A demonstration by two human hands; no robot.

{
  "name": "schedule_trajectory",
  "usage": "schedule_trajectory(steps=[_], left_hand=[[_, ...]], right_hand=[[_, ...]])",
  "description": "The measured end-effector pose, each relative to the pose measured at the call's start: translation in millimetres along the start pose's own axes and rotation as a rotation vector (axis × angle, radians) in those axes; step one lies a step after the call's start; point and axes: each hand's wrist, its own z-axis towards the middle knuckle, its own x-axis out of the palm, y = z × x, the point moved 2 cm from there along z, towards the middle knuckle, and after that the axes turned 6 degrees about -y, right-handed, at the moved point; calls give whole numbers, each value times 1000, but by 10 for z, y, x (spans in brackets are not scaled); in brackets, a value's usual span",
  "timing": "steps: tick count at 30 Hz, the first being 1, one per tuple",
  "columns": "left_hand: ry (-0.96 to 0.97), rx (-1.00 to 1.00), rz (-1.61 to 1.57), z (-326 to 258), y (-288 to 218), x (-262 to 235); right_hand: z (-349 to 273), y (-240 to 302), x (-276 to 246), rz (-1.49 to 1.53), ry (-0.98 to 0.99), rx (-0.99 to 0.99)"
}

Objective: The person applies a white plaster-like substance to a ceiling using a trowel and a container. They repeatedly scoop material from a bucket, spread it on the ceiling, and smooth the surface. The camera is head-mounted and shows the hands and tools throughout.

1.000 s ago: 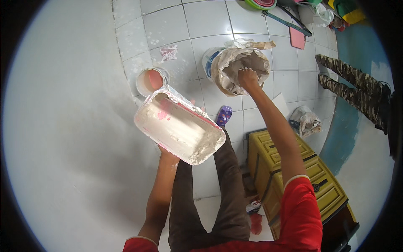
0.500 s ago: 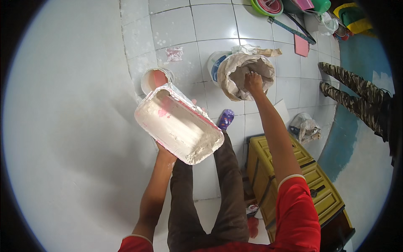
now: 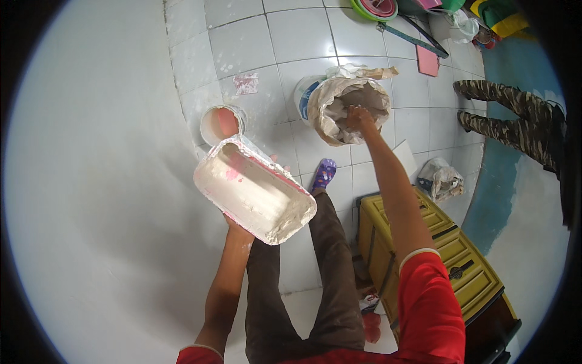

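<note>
My left hand (image 3: 237, 227) holds a long rectangular tray (image 3: 254, 191) from below; its inside is coated with white paste and has pink smears near the far end. My right hand (image 3: 359, 119) reaches forward into an open paper sack (image 3: 345, 109) of white powder that stands on the tiled floor. What the fingers of that hand hold is hidden inside the sack. A small round tub (image 3: 220, 124) with a pink inside sits on the floor beyond the tray.
A plain white wall (image 3: 91, 182) fills the left. A yellow plastic crate (image 3: 448, 242) stands at my right. A crumpled bag (image 3: 442, 179) lies on the tiles. Another person's legs (image 3: 509, 115) in patterned trousers are at far right. Bowls and tools lie at the top.
The view has shifted slightly. My right hand stays in the sack, and the tray remains held in my left hand.
</note>
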Motion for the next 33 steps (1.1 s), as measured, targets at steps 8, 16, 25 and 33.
schedule_trajectory(steps=[8,16,25,33], left_hand=[[-4,3,-54,0,-20,95],[19,-15,-122,-94,-22,182],[75,13,-1,-85,-44,111],[72,3,70,-148,-137,115]], right_hand=[[-6,270,142,-121,-200,115],[-181,421,-55,-104,-140,94],[-481,424,-315,12,-167,32],[-584,418,-352,81,-67,66]])
